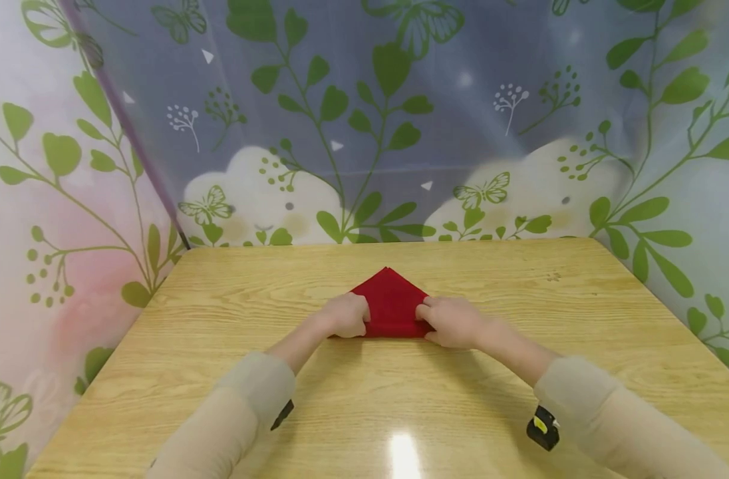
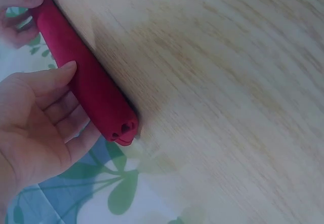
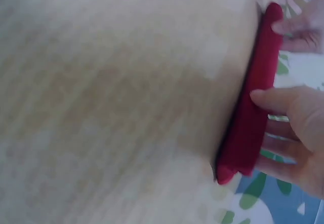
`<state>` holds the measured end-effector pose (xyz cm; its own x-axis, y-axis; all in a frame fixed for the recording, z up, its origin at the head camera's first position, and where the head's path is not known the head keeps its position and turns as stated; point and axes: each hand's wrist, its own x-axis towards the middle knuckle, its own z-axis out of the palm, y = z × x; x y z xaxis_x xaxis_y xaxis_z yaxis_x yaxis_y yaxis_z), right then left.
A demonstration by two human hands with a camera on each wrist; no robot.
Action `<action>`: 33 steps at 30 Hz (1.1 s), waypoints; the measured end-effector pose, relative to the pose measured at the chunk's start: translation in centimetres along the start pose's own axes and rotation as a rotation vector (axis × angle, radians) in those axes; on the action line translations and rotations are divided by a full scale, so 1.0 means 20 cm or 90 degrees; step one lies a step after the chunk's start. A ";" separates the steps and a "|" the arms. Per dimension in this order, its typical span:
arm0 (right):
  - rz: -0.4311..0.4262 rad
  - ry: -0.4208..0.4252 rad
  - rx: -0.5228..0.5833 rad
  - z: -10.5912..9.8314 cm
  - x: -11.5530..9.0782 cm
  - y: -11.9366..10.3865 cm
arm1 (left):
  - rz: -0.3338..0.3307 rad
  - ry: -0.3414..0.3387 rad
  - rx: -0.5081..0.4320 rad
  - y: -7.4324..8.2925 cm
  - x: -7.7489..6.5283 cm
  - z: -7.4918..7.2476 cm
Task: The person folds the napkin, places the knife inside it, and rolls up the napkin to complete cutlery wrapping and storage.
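Observation:
A red cloth (image 1: 391, 298) lies on the table, its far part a flat triangle pointing away from me and its near edge rolled into a thick tube. My left hand (image 1: 348, 314) grips the left part of this roll, the thumb on the near side. On the right part, my right hand (image 1: 455, 322) holds it the same way. The left wrist view shows the roll (image 2: 83, 67) end-on, with folded layers at its open end. In the right wrist view, the thumb of my right hand (image 3: 298, 125) presses on the roll (image 3: 248, 122), fingers behind it.
The wooden table (image 1: 251, 286) has a light-coloured grain and a bright reflection near its front. Behind it hangs a curtain (image 1: 364, 133) printed with leaves, butterflies and clouds. Black devices (image 1: 543, 429) are strapped at both wrists, over beige sleeves (image 1: 604, 406).

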<state>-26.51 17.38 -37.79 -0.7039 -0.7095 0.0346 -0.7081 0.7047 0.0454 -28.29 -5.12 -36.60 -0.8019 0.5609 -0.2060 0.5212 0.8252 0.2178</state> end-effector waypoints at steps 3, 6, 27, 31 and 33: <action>-0.029 0.092 -0.107 0.04 0.00 -0.05 | -0.009 -0.003 -0.005 0.00 0.00 0.00; -0.053 0.172 -0.175 0.07 0.00 -0.07 | -0.004 -0.005 -0.007 0.00 -0.01 0.00; -0.083 0.176 -0.189 0.12 0.05 -0.03 | 0.018 0.037 0.135 0.04 -0.03 0.04; -0.082 0.145 -0.153 0.10 0.06 -0.03 | 0.014 0.066 0.216 0.09 -0.05 0.07; -0.074 0.121 -0.133 0.09 0.07 -0.03 | 0.017 0.084 0.243 0.09 -0.06 0.08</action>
<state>-27.24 15.98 -39.53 -0.5818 -0.7877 0.2026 -0.7420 0.6161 0.2643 -25.90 -4.11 -37.48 -0.8046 0.5890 -0.0748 0.5929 0.7905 -0.1534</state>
